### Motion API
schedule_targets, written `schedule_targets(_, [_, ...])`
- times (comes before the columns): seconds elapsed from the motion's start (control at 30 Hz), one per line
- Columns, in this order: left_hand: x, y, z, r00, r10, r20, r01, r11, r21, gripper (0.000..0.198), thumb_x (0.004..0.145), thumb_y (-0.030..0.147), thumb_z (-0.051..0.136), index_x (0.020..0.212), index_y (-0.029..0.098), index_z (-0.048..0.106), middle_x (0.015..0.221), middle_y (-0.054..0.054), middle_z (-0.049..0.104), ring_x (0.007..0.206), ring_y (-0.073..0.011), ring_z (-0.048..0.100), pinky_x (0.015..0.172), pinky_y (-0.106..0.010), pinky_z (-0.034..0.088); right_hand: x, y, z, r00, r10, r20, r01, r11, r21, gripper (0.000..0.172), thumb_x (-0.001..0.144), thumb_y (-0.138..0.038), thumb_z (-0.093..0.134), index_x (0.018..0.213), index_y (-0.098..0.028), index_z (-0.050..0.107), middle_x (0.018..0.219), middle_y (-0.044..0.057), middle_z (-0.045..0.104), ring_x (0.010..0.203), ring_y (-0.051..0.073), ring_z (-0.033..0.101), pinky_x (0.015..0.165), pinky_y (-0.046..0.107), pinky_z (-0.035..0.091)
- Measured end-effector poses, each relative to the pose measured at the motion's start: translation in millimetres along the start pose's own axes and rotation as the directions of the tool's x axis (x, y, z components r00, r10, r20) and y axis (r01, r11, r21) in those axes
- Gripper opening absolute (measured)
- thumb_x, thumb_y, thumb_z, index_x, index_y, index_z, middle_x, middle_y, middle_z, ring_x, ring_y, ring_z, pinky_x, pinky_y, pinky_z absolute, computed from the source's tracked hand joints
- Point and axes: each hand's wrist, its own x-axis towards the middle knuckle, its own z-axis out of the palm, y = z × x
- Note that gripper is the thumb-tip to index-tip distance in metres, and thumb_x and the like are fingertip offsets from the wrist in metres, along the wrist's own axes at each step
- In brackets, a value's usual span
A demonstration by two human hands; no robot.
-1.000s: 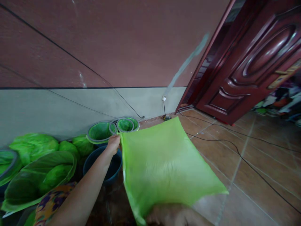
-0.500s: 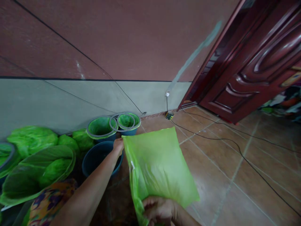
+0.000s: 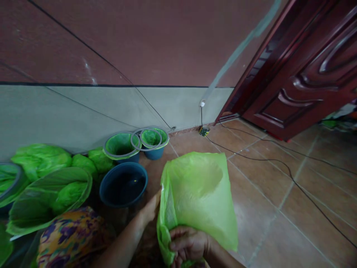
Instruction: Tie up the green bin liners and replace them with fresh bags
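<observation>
A light-green plastic bag [image 3: 202, 208] hangs in front of me, spread out, with a gathered left edge. My right hand [image 3: 189, 242] pinches its lower left part, thumb and fingers closed on the folded plastic. The forearm of my left hand [image 3: 154, 204] runs to the bag's left edge, where the hand disappears at the plastic. A darker patch shows through the bag's upper part, perhaps that hand inside; its fingers are hidden. Left of the bag stands a blue bucket [image 3: 124, 204] with no liner, its inside dark.
Green-lined buckets [image 3: 122, 160] with grey rings [image 3: 146, 150] stand against the wall. Green bundles [image 3: 41, 160] and a larger lined container [image 3: 48, 178] lie left. A black cable [image 3: 267, 160] crosses the tiled floor [image 3: 259, 223] from a small box [image 3: 204, 131] near the red door [image 3: 301, 93].
My left hand has left the bag's upper left corner and moved down and right to its left edge. The bag's top has bulged open. My right hand keeps its pinch.
</observation>
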Motion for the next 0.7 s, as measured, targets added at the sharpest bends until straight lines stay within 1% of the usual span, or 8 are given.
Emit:
schedule_targets(0.1, [-9,27,6.1,0.99,-0.102,0.101,0.121,0.971,-0.208,0.064,0.077,0.072,0.043,0.102,0.018,0.068,0.094,-0.011,0.074,0.099,-0.0302,0.067,0.087,-0.042,0.052,4,2,-1,1.0,-0.022,-0.014,0.022,0.999,0.026,0.049,0.058,-0.041,0.083,0.092,-0.013,0.061,0.073,0.002,0.068,0.063,0.016,0.067,0.062,0.03,0.051])
schedule_targets(0.2, [-17,48,12.7,0.995,-0.004,0.103,0.04,0.935,-0.351,0.063,0.079,0.067,0.047,0.117,0.019,0.06,0.106,-0.01,0.071,0.104,-0.0289,0.066,0.092,-0.043,0.049,13,3,2,0.999,-0.051,-0.006,0.051,0.998,0.032,0.049,0.056,-0.041,0.083,0.09,-0.013,0.061,0.071,0.002,0.067,0.061,0.017,0.066,0.06,0.031,0.051])
schedule_targets(0.3, [-19,52,18.7,0.992,0.122,-0.035,-0.126,0.949,-0.289,0.057,0.075,0.041,0.068,0.127,0.022,0.053,0.12,-0.009,0.066,0.108,-0.026,0.064,0.097,-0.039,0.046,15,-1,17,0.999,-0.035,-0.029,0.033,0.998,-0.056,0.046,0.059,-0.045,0.079,0.088,-0.014,0.062,0.071,0.001,0.065,0.062,0.015,0.064,0.062,0.031,0.05])
schedule_targets(0.4, [-12,47,19.4,0.934,0.252,-0.255,-0.269,0.963,-0.033,0.067,0.065,0.012,0.07,0.129,0.02,0.052,0.124,-0.009,0.063,0.11,-0.0248,0.061,0.1,-0.036,0.043,-8,-22,48,0.975,-0.102,-0.195,0.01,0.905,-0.424,0.033,0.07,-0.048,0.071,0.079,-0.017,0.065,0.063,-0.002,0.06,0.059,0.012,0.056,0.059,0.026,0.046])
schedule_targets(0.5, [-6,42,13.1,0.865,0.371,-0.338,-0.335,0.928,0.163,0.064,0.065,0.008,0.064,0.127,0.017,0.053,0.123,-0.01,0.063,0.113,-0.0236,0.06,0.102,-0.035,0.041,-54,-68,79,0.784,-0.533,-0.319,0.115,0.63,-0.768,0.024,0.081,-0.043,0.062,0.09,-0.022,0.068,0.075,0.0,0.063,0.067,0.012,0.055,0.062,0.024,0.044])
schedule_targets(0.6, [-9,37,7.4,0.83,0.452,-0.328,-0.386,0.889,0.248,0.064,0.067,0.012,0.062,0.131,0.018,0.051,0.123,-0.008,0.063,0.113,-0.0217,0.059,0.103,-0.035,0.04,-88,-123,81,0.352,-0.859,-0.373,0.116,0.435,-0.893,0.032,0.089,-0.045,0.05,0.106,-0.021,0.063,0.088,0.004,0.064,0.076,0.016,0.059,0.066,0.027,0.047])
schedule_targets(0.63, [-12,35,6.5,0.825,0.468,-0.318,-0.395,0.879,0.267,0.065,0.068,0.013,0.061,0.132,0.018,0.05,0.123,-0.007,0.064,0.113,-0.0213,0.059,0.104,-0.035,0.04,-90,-137,73,0.265,-0.896,-0.355,0.028,0.376,-0.926,0.033,0.089,-0.045,0.051,0.109,-0.021,0.062,0.096,0.006,0.064,0.082,0.017,0.06,0.07,0.029,0.049])
schedule_targets(0.7, [-21,34,5.4,0.823,0.489,-0.291,-0.403,0.862,0.307,0.064,0.07,0.015,0.06,0.133,0.019,0.048,0.124,-0.007,0.063,0.113,-0.0208,0.06,0.103,-0.035,0.041,-81,-154,46,0.293,-0.91,-0.294,-0.19,0.246,-0.95,0.032,0.087,-0.041,0.053,0.108,-0.02,0.064,0.108,0.009,0.064,0.097,0.022,0.059,0.087,0.037,0.047])
